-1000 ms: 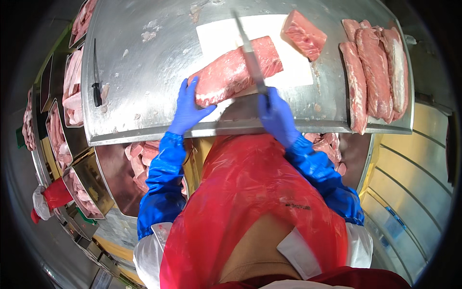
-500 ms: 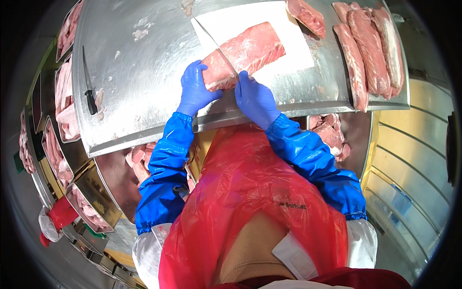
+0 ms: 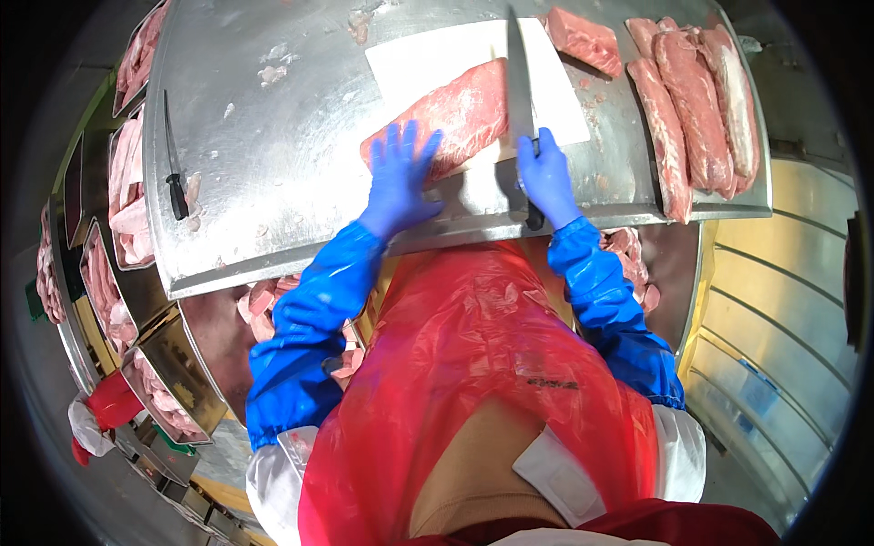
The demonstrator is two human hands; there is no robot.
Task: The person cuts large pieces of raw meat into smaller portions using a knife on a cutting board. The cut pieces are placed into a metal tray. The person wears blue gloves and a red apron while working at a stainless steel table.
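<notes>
My gloved left hand [image 3: 399, 182] lies with fingers spread over the near-left part of a pork loin [image 3: 464, 114] on a white cutting board [image 3: 437, 50]. My gloved right hand [image 3: 544, 177] grips a large knife [image 3: 517, 82] beside the meat's right end, blade pointing away from me and handle toward my body. A shorter meat block [image 3: 583, 38] rests at the board's upper-right corner.
Several long loins [image 3: 692, 109] lie at the steel table's [image 3: 255, 164] right. A black-handled knife [image 3: 176, 193] lies at left. Meat-filled tubs [image 3: 109, 287] stand left and below the table. Another person in red and white [image 3: 105, 409] is at lower left.
My left hand has shifted from gripping the meat's left end to lying spread on it. The knife has moved from across the meat to its right side, along with my right hand.
</notes>
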